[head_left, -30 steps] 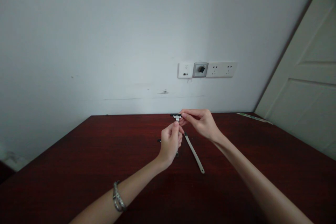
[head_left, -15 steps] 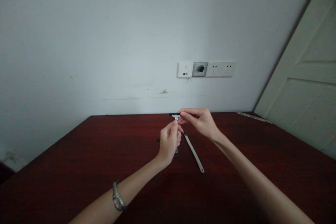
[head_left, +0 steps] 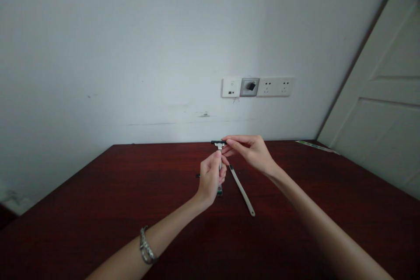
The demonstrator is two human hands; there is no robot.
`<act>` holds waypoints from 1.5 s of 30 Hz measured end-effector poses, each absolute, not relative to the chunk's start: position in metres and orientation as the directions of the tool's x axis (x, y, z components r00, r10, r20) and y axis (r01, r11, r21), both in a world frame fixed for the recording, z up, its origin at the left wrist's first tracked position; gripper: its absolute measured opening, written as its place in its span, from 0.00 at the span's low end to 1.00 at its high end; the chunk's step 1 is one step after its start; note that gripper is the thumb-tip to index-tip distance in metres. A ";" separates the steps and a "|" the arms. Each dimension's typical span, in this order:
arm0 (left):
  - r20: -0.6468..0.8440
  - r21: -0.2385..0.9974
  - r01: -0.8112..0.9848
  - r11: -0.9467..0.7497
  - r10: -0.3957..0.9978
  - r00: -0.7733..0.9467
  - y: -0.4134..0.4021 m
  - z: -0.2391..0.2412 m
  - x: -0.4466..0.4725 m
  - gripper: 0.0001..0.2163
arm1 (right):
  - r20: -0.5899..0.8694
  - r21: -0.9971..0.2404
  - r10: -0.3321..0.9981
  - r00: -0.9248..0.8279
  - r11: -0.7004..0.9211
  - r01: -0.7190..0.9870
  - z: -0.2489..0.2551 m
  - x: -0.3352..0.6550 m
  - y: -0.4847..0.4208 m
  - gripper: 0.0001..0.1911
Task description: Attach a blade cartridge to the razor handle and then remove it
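My left hand (head_left: pixel 210 175) is closed around the handle of what looks like a razor (head_left: pixel 219 145), held upright over the table. Its black bar-shaped head lies crosswise on top of a silvery neck. The thumb and fingertips of my right hand (head_left: pixel 251 151) pinch the right end of that black head. Below my left fist shows a clear piece with a green end (head_left: pixel 219 191); whether it belongs to the razor I cannot tell. A pale flat stick (head_left: pixel 243 192) with a dark tip and a hole in its near end lies right of my left hand.
A small black piece (head_left: pixel 197 176) pokes out left of my left hand, mostly hidden. The dark red table (head_left: pixel 98 210) reaches the white wall, which carries a row of sockets (head_left: pixel 274 87). A thin printed strip (head_left: pixel 316 146) lies at the back right, near a white door (head_left: pixel 390 109).
Almost everything stays in place. The razor and both hands have shifted very slightly, and the grip of each hand is the same.
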State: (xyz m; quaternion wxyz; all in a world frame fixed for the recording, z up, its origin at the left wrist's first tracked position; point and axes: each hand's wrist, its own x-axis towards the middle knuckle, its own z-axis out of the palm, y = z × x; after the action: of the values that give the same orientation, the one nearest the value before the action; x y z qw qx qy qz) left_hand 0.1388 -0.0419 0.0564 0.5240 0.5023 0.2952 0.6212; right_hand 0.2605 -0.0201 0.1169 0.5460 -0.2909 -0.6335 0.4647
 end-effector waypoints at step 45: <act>0.337 0.926 -0.183 -0.329 0.942 0.008 -0.012 0.062 0.110 0.11 | 0.186 -0.897 0.907 -0.379 0.314 0.312 0.079 0.287 -0.006 0.16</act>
State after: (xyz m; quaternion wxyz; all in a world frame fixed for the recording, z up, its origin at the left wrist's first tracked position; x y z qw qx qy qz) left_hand 0.1099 -0.0117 0.0625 0.4606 0.5404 0.3508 0.6105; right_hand 0.2870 -0.0056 0.0790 0.3653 -0.4208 -0.7237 0.4071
